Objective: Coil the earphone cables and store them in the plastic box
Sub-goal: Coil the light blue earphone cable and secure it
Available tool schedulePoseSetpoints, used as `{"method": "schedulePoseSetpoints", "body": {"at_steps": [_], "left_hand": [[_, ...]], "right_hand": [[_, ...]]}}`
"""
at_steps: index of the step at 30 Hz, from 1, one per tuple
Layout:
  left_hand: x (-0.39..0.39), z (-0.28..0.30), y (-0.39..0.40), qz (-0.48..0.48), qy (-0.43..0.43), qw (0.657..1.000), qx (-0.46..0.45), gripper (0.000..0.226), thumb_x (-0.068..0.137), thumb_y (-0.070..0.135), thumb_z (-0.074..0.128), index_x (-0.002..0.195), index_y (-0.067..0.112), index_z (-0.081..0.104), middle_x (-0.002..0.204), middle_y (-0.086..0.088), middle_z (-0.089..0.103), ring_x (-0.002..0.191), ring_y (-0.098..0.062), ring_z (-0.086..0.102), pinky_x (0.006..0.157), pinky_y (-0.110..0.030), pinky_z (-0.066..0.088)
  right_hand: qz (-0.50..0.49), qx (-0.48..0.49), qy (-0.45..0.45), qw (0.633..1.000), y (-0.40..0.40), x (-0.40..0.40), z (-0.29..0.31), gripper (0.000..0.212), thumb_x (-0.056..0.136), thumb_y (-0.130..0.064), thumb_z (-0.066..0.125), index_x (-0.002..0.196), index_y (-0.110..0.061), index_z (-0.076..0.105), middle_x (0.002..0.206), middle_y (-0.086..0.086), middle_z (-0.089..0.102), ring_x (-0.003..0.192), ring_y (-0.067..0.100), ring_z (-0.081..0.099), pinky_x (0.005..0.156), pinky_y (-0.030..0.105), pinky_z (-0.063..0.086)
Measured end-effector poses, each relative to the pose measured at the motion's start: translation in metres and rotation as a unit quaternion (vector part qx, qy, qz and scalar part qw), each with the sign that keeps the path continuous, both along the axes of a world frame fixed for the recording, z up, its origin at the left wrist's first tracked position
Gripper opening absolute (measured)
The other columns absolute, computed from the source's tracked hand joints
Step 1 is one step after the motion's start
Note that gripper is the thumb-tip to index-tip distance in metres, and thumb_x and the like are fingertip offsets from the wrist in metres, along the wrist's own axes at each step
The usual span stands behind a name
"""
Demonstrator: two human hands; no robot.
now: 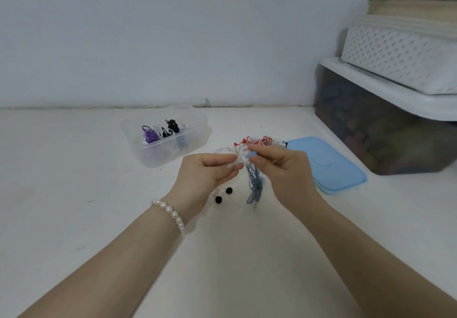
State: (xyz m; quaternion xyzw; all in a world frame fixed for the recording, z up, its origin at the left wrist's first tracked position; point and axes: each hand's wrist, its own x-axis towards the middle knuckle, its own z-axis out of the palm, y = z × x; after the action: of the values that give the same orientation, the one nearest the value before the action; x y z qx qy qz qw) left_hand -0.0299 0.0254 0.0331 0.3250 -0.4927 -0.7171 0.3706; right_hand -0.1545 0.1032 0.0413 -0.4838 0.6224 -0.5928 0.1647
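— What do you count?
— 1 plastic box [165, 142] far left, 1 blue lid [329, 166] right, 2 black earbud tips [223, 194] near.
— Fingers?
— My left hand [210, 176] and right hand [284, 169] both pinch 1 grey-blue earphone cable [254, 186].

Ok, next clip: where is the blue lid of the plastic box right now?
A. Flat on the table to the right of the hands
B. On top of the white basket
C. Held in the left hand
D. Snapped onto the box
A: the blue lid lies flat on the table beside the right hand, and the plastic box stands open.
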Motion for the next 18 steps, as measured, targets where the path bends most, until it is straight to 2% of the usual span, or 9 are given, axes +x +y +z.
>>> {"method": "schedulePoseSetpoints", "body": {"at_steps": [2,6,10,14,18], "left_hand": [[-0.004,0.006,-0.002,0.0,0.009,1.0,0.008,0.017,0.081,-0.016,0.053,0.086,-0.005,0.065,0.075,-0.01,0.072,0.075,-0.017,0.071,0.076,-0.023,0.056],[-0.008,0.016,0.0,-0.003,0.05,0.997,0.052,0.017,0.082,-0.016,0.051,0.089,-0.007,0.064,0.077,-0.012,0.072,0.077,-0.017,0.071,0.071,-0.021,0.056],[-0.007,0.01,0.002,0.014,0.075,0.992,0.104,0.017,0.081,-0.016,0.052,0.089,-0.007,0.063,0.077,-0.013,0.072,0.074,-0.018,0.071,0.071,-0.022,0.057],[-0.002,0.0,0.002,0.009,0.033,0.997,0.073,0.015,0.08,-0.013,0.056,0.085,-0.002,0.066,0.073,-0.01,0.072,0.07,-0.016,0.071,0.069,-0.022,0.057],[-0.002,0.002,0.004,-0.017,0.026,0.998,0.047,0.014,0.08,-0.009,0.057,0.082,0.001,0.067,0.071,-0.008,0.073,0.067,-0.014,0.07,0.068,-0.021,0.057]], "right_hand": [[0.006,-0.006,-0.008,1.0,-0.004,0.001,0.009,0.022,0.083,-0.005,0.063,0.098,-0.019,0.069,0.082,-0.017,0.065,0.082,-0.009,0.058,0.081,0.006,0.042],[0.028,-0.036,-0.068,0.997,-0.006,0.002,0.016,0.023,0.083,0.0,0.061,0.101,-0.013,0.066,0.083,-0.008,0.066,0.072,-0.008,0.06,0.07,0.006,0.044],[0.006,-0.035,-0.078,0.996,-0.003,0.002,0.0,0.023,0.082,0.0,0.061,0.099,-0.014,0.068,0.086,-0.01,0.067,0.077,-0.014,0.059,0.073,0.003,0.042],[0.012,-0.024,-0.096,0.995,-0.001,-0.002,-0.01,0.026,0.081,-0.002,0.064,0.079,-0.027,0.07,0.083,-0.016,0.069,0.081,-0.009,0.063,0.075,0.007,0.046],[0.028,-0.031,-0.071,0.997,-0.004,0.0,-0.01,0.026,0.08,-0.001,0.064,0.087,-0.026,0.069,0.082,-0.013,0.068,0.078,-0.006,0.063,0.074,0.01,0.047]]}}
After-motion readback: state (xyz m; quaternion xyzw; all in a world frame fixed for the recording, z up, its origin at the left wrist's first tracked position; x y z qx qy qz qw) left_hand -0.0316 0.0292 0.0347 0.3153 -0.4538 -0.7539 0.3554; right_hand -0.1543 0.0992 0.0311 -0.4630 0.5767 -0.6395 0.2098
